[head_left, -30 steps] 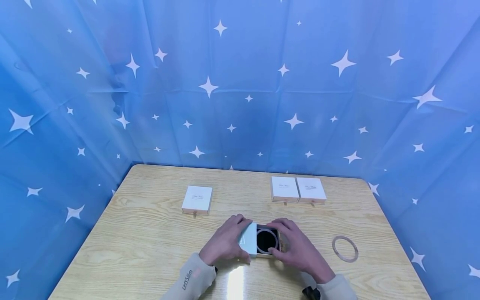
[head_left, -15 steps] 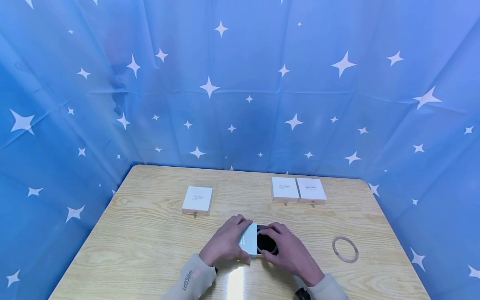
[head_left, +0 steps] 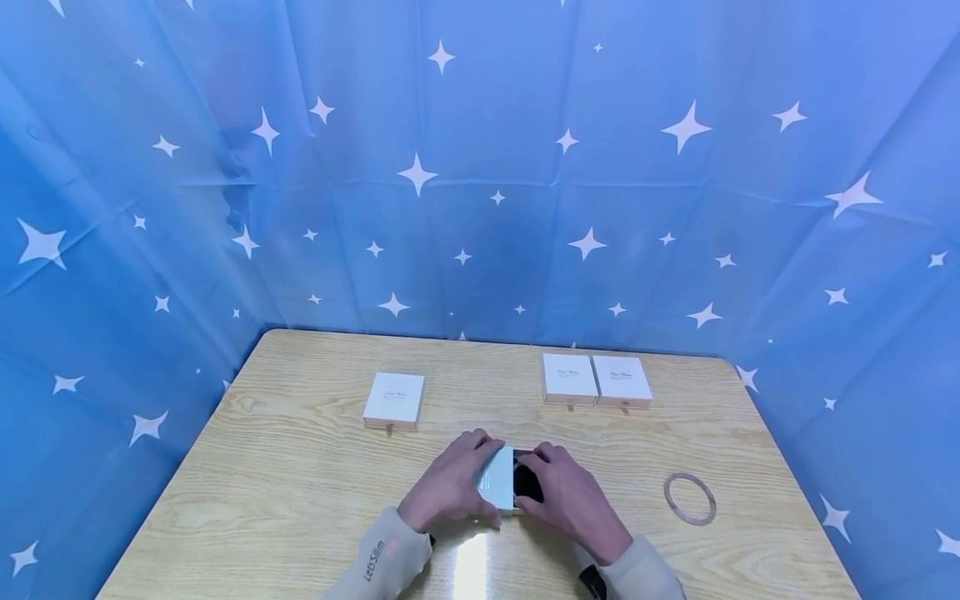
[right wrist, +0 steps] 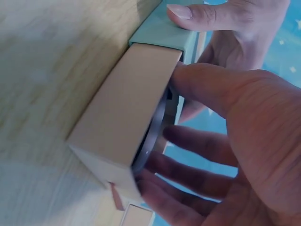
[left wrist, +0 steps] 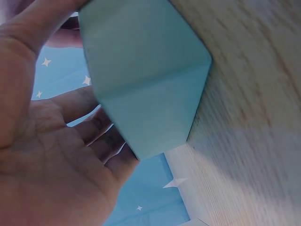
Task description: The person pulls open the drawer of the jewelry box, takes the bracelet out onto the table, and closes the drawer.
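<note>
My left hand (head_left: pixel 453 479) grips the mint-green sleeve (head_left: pixel 497 481) of a small slide-out box, fingers at its far edge and thumb at its near edge. The sleeve's plain side (left wrist: pixel 146 70) fills the left wrist view. A pale pink drawer (right wrist: pixel 124 103) sticks out of the sleeve to the right, with a ribbon tab (right wrist: pixel 116 197) on its front. Inside it sits a greyish bangle (right wrist: pixel 154 129) around a black insert (head_left: pixel 527 485). My right hand (head_left: pixel 573 504) holds the bangle between thumb and fingers, thumb near, fingers far. Its thumb tip is hidden inside the drawer.
A second bangle (head_left: pixel 691 498) lies flat on the wooden table (head_left: pixel 300 500) to the right. Two white-topped boxes (head_left: pixel 570 375) stand side by side at the back right. Another white-topped box (head_left: pixel 395 397) is at the back left. A blue star-patterned curtain (head_left: pixel 480 208) surrounds the table.
My right hand has moved left from the drawer's outer end, its thumb and fingers drawing in over the bangle and covering more of it. The left hand and the sleeve have stayed put.
</note>
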The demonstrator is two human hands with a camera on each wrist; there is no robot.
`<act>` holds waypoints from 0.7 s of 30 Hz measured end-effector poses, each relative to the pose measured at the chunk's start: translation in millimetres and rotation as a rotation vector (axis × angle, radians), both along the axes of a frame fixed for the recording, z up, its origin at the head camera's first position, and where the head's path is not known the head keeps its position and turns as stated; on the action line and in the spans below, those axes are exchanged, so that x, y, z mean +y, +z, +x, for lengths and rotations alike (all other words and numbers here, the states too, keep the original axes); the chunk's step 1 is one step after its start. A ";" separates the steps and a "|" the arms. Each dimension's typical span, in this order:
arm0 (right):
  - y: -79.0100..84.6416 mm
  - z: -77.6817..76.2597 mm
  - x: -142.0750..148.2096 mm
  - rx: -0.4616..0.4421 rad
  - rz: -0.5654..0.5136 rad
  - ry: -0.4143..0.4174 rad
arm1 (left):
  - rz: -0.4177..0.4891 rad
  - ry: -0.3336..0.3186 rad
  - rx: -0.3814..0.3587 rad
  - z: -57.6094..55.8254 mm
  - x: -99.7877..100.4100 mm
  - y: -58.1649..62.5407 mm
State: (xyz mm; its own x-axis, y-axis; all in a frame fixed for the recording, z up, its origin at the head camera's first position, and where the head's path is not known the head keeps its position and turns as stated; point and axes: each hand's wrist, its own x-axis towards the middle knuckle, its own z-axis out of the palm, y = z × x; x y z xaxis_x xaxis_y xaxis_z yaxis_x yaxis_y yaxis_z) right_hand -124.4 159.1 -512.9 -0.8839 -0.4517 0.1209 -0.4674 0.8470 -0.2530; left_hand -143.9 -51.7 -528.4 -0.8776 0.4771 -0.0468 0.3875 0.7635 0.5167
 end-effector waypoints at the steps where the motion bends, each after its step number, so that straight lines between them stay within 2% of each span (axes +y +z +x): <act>1: 0.8 -0.2 -1.0 0.001 0.007 0.001 | -0.002 -0.001 0.000 -0.2 0.0 -0.2; 10: 6.5 -5.2 -9.5 -0.008 0.060 0.004 | -0.008 0.001 -0.005 -1.2 0.5 -0.4; 21: 9.0 -10.3 -13.4 -0.076 0.037 0.008 | 0.010 0.001 -0.004 -0.8 -0.2 -0.8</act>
State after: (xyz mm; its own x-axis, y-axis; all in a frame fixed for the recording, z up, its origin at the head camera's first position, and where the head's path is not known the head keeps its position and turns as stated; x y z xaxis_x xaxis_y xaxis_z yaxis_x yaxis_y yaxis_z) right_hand -134.7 145.7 -503.9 -0.8865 -0.4613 0.0372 -0.4546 0.8530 -0.2565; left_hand -144.6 -51.9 -529.2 -0.8779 0.4766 -0.0461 0.3844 0.7588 0.5258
